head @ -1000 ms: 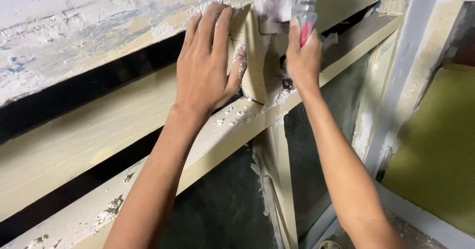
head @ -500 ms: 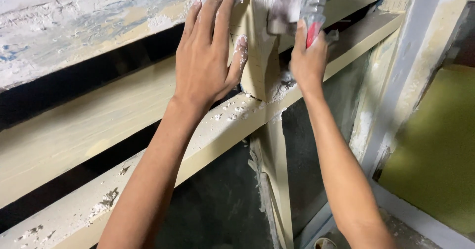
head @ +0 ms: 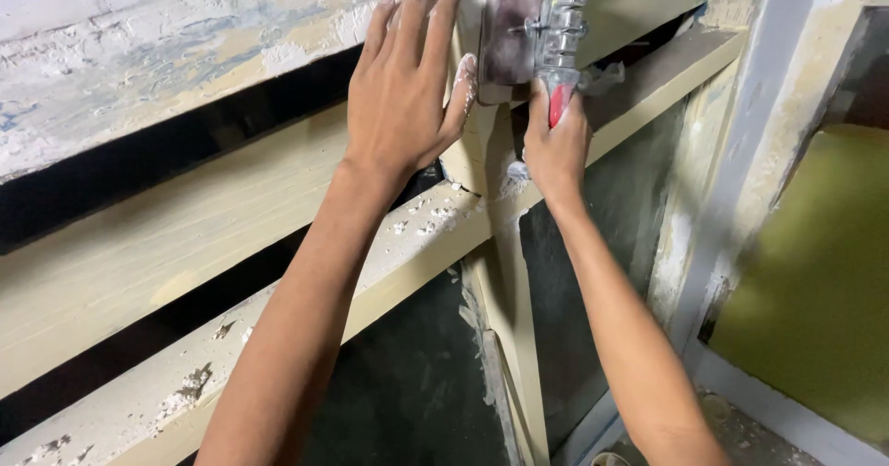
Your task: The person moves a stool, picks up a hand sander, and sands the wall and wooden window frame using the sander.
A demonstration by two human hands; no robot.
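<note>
Against cream frame — both hands, sanding block

Interior under renovation, probably a room of a house being refinished. A cream-painted wooden window or door frame runs from 8 o'clock to 2 o'clock, with a vertical member at 6 o'clock; flakes of scraped filler and dust lie on its ledge. At 11 o'clock the wall shows patchy white plaster with worn blue and yellow streaks. At 3 o'clock stands a pale, chipped post, beside a yellow-green surface. A hand sander with a red handle sits at 12 o'clock.
</note>
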